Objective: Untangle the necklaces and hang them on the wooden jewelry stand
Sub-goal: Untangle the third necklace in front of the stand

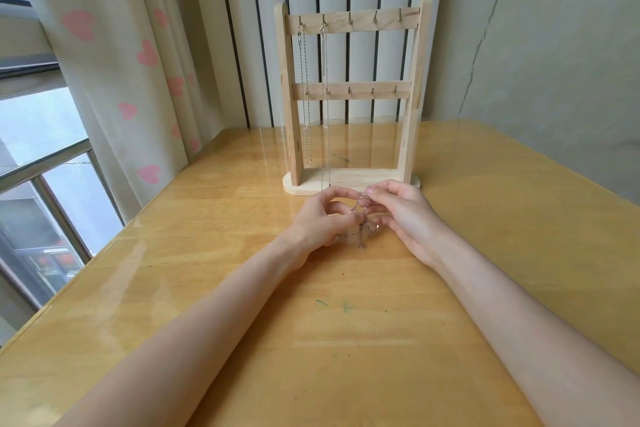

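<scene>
Forearms reach across the wooden table (pixel 207 288) as the left hand (pixel 320 222) and right hand (pixel 403 215) each pinch a tangled pinkish necklace chain (pixel 363 218), lifted just above the tabletop, apparently to tease strands apart. Just beyond, the wooden jewelry stand (pixel 351 94) holds two silver necklaces (pixel 315 97) on its far-left upper hooks; three hooks (pixel 375 20) stand free.

The jewelry stand (pixel 351 97) stands on the table (pixel 207 288), toward its far edge, with two necklaces (pixel 313 97) hanging from the two leftmost hooks of its upper bar. Just before its base, the left hand (pixel 320 218) and right hand (pixel 405 215) meet over a tangled chain (pixel 363 225). A curtain (pixel 121 62) hangs left of the table.
</scene>
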Action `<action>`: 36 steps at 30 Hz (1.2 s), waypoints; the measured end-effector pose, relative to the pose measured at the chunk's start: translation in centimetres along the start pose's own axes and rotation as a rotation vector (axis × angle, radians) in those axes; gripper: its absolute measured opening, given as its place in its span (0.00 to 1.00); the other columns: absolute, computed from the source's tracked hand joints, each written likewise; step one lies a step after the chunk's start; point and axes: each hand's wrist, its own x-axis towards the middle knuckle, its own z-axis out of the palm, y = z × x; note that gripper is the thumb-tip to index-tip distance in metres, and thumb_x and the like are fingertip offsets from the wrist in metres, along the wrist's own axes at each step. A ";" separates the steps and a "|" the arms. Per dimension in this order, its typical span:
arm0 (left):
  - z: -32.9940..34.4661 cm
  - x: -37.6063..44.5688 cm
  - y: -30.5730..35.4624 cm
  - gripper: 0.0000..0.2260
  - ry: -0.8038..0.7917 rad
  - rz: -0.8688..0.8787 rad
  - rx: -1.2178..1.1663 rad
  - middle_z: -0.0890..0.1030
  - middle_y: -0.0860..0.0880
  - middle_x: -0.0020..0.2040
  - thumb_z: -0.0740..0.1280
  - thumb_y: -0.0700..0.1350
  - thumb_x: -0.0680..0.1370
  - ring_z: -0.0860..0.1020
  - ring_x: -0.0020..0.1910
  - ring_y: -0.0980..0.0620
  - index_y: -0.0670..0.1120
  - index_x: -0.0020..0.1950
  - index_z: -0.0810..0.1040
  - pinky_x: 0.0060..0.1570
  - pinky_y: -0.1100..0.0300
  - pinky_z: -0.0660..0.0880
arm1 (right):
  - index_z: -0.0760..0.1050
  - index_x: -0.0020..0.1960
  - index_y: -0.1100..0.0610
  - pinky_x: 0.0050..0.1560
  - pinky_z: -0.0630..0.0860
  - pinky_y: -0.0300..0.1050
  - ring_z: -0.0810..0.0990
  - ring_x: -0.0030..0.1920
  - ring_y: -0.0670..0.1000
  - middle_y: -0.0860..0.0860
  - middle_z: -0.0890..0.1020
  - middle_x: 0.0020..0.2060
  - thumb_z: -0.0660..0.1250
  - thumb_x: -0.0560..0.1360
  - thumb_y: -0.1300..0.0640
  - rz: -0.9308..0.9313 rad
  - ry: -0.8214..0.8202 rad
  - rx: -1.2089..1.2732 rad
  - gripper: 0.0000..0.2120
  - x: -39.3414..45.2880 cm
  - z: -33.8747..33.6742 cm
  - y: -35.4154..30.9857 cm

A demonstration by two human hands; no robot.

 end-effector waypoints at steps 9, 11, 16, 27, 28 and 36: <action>-0.5 0.5 -0.1 0.07 0.164 -0.081 -0.223 0.74 0.49 0.35 0.63 0.36 0.77 0.70 0.24 0.57 0.46 0.50 0.75 0.23 0.66 0.65 | 0.69 0.44 0.57 0.24 0.61 0.36 0.68 0.22 0.45 0.51 0.71 0.28 0.60 0.79 0.61 0.024 0.125 0.123 0.05 0.0 -0.8 -0.5; -0.9 0.7 0.0 0.06 0.224 -0.106 -0.368 0.73 0.49 0.37 0.62 0.37 0.77 0.70 0.29 0.56 0.46 0.47 0.76 0.23 0.65 0.67 | 0.69 0.46 0.58 0.23 0.56 0.37 0.63 0.21 0.44 0.50 0.69 0.27 0.61 0.78 0.60 0.034 0.125 0.017 0.03 0.1 -1.0 -0.3; -1.0 0.9 0.0 0.08 0.242 -0.103 -0.525 0.75 0.48 0.40 0.60 0.34 0.77 0.73 0.35 0.53 0.45 0.47 0.75 0.30 0.66 0.76 | 0.71 0.45 0.58 0.21 0.56 0.35 0.59 0.19 0.43 0.49 0.68 0.26 0.62 0.77 0.59 0.022 0.114 -0.151 0.03 0.0 -0.7 -0.1; -1.2 0.9 0.0 0.06 0.261 -0.124 -0.607 0.71 0.49 0.35 0.61 0.35 0.77 0.70 0.23 0.57 0.45 0.48 0.73 0.21 0.67 0.66 | 0.70 0.40 0.54 0.18 0.58 0.32 0.62 0.15 0.41 0.51 0.73 0.29 0.58 0.77 0.62 0.013 0.301 -0.182 0.08 0.6 -1.0 0.4; -1.2 0.8 0.0 0.06 0.258 -0.118 -0.586 0.71 0.49 0.34 0.62 0.35 0.77 0.69 0.23 0.57 0.46 0.48 0.73 0.21 0.67 0.66 | 0.70 0.40 0.55 0.18 0.58 0.33 0.62 0.16 0.41 0.51 0.74 0.29 0.58 0.77 0.62 0.005 0.317 -0.172 0.08 0.6 -1.1 0.5; -1.2 0.8 -0.3 0.06 0.233 -0.065 -0.505 0.79 0.50 0.36 0.64 0.36 0.76 0.77 0.35 0.56 0.46 0.49 0.74 0.35 0.66 0.77 | 0.78 0.50 0.56 0.55 0.67 0.40 0.70 0.54 0.49 0.50 0.74 0.51 0.67 0.74 0.60 -0.173 0.265 -0.603 0.06 0.7 -0.5 0.9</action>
